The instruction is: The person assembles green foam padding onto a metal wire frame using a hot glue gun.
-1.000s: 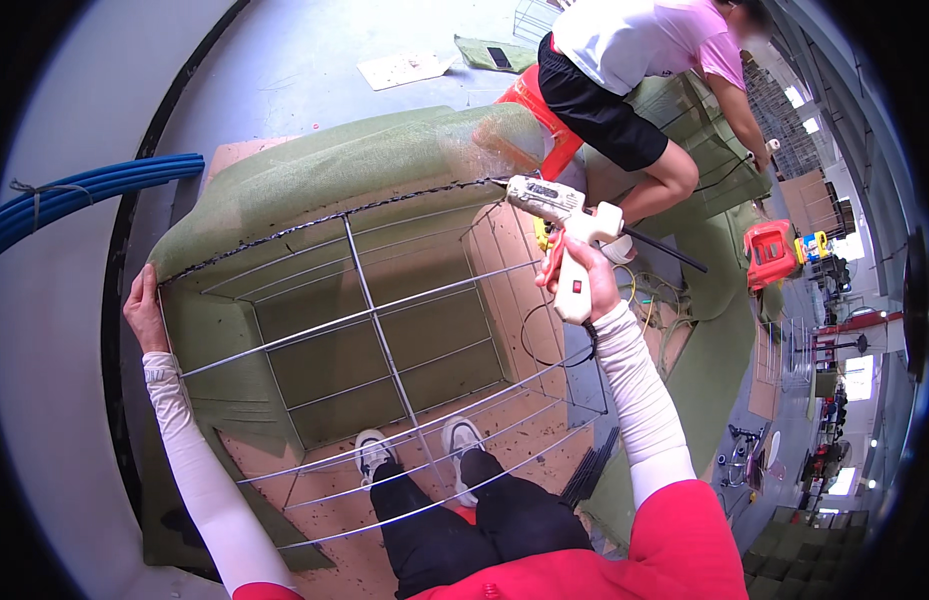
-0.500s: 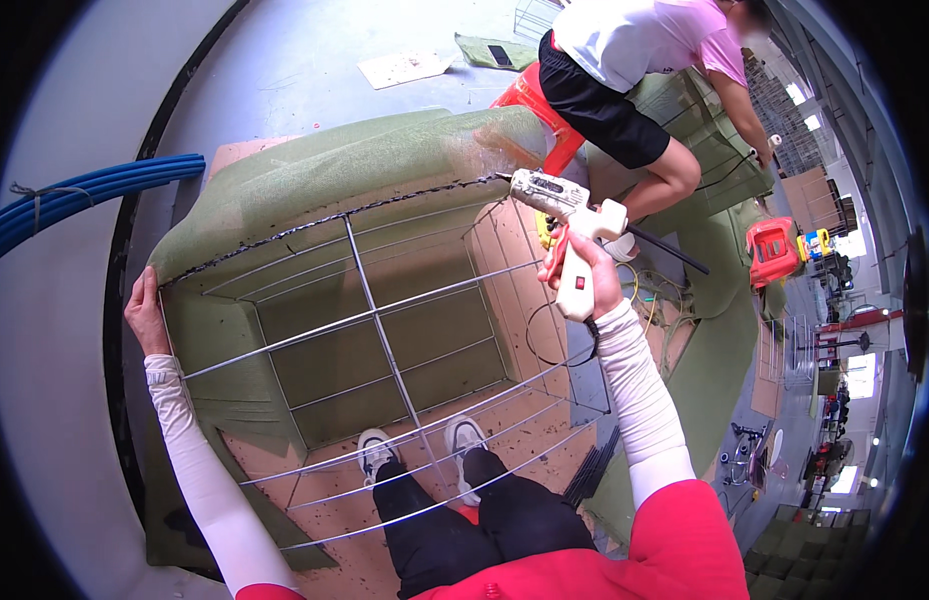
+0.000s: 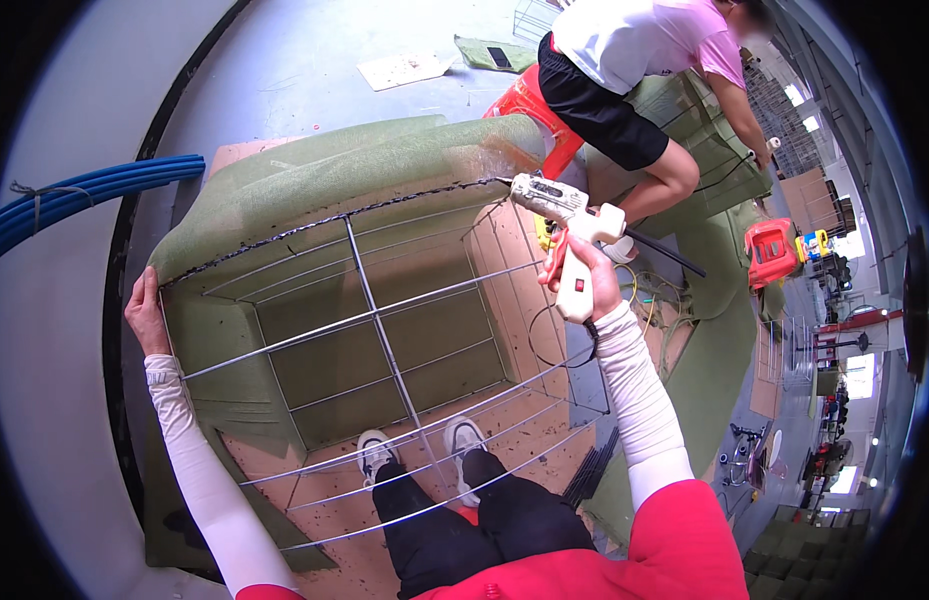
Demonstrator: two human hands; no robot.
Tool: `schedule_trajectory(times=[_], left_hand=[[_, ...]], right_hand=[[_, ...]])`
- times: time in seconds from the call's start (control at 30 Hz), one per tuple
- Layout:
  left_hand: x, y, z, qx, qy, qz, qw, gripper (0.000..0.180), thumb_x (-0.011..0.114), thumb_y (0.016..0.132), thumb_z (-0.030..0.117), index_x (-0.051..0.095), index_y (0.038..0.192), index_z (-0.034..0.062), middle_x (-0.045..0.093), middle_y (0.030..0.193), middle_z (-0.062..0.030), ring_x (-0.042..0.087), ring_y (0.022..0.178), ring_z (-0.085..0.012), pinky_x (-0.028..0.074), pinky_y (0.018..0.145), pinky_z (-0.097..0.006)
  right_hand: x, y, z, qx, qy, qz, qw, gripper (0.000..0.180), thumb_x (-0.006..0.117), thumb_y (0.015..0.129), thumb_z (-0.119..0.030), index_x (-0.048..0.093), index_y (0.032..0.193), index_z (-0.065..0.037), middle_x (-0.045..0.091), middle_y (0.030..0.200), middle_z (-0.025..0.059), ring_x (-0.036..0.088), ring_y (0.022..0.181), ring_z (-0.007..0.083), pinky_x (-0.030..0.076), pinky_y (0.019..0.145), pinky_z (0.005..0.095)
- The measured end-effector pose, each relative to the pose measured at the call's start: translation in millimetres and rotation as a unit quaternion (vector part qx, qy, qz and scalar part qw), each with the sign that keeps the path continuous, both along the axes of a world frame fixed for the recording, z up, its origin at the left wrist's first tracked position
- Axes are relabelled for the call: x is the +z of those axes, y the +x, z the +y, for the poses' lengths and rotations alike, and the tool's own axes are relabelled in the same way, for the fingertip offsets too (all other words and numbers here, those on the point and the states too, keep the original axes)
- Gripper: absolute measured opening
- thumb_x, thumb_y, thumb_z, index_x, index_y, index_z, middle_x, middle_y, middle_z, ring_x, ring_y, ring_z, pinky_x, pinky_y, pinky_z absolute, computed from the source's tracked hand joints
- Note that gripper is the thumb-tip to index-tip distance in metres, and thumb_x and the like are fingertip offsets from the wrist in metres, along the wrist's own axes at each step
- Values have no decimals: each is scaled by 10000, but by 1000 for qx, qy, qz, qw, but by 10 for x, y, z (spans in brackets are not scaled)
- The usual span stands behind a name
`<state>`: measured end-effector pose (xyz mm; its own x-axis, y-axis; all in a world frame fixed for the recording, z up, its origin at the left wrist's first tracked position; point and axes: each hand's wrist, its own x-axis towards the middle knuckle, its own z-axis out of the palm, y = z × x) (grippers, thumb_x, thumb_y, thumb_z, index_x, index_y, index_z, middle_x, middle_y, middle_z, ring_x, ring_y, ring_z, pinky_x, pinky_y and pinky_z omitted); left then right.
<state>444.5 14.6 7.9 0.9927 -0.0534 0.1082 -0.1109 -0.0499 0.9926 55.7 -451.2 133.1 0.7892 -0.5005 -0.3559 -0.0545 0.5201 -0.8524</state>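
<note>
My right hand (image 3: 596, 280) is wrapped round the handle of a white glue gun (image 3: 552, 197), with a black glue stick (image 3: 669, 254) poking from its back. The gun's nozzle meets the right end of a dark glue line (image 3: 334, 217) along the top bar of a metal wire frame (image 3: 372, 312). Green mesh fabric (image 3: 304, 185) lies along that bar and folds over beyond it. At the frame's left corner, my left hand (image 3: 144, 312) grips the fabric edge, its thumb and fingers closed on the cloth and wire.
A co-worker (image 3: 624, 80) bends over other green fabric at the upper right, beside a red stool (image 3: 524, 100). Blue tubes (image 3: 94, 200) lie in a tied bundle at left. An orange-red stool (image 3: 772, 250) stands to the right. Loose cables (image 3: 656, 310) lie near the gun.
The glue gun has shifted very slightly right and down at the end of the glue line. The fabric's far right edge has sunk a little. My left hand stays in place.
</note>
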Motion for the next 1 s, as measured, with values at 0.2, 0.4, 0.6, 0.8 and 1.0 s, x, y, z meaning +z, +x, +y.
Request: schedule_trajectory(times=[0.2,0.4,0.6,0.8,1.0], left_hand=[[44,-21,-12,-2,2,3,1000,300,596,892,242,642,1058,-3,641,944,-17,559,801,-61,449,694,-199],[34,-15,1,-4,1,16,1000,298,600,889,242,643,1060,1,642,946,-20,561,808,-63,448,710,-197],[8,16,28,2,0,12,1000,304,604,886,250,643,1063,6,642,950,-14,562,806,-62,449,703,-198],[1,9,-3,11,9,11,1000,300,612,880,256,652,1054,15,647,925,-13,554,790,-61,442,690,-199],[9,14,11,8,7,9,1000,324,623,872,280,649,1057,16,647,932,-10,562,784,-58,442,661,-193]], right_hand=[[-28,31,33,13,-12,11,1000,272,424,932,-297,476,1045,-55,584,738,136,616,611,259,476,485,292],[21,53,96,19,-27,31,999,277,428,928,-290,472,1054,-47,576,716,131,604,604,256,481,514,305],[49,62,94,21,-10,16,1000,255,460,910,-257,477,1030,-33,586,699,114,614,602,241,501,549,317],[36,-8,1,4,-27,15,1000,257,455,914,-255,466,1033,-27,573,685,106,600,596,230,499,545,319],[15,10,32,-3,-12,12,1000,255,458,913,-259,467,1030,-33,577,696,110,604,595,234,496,549,319]])
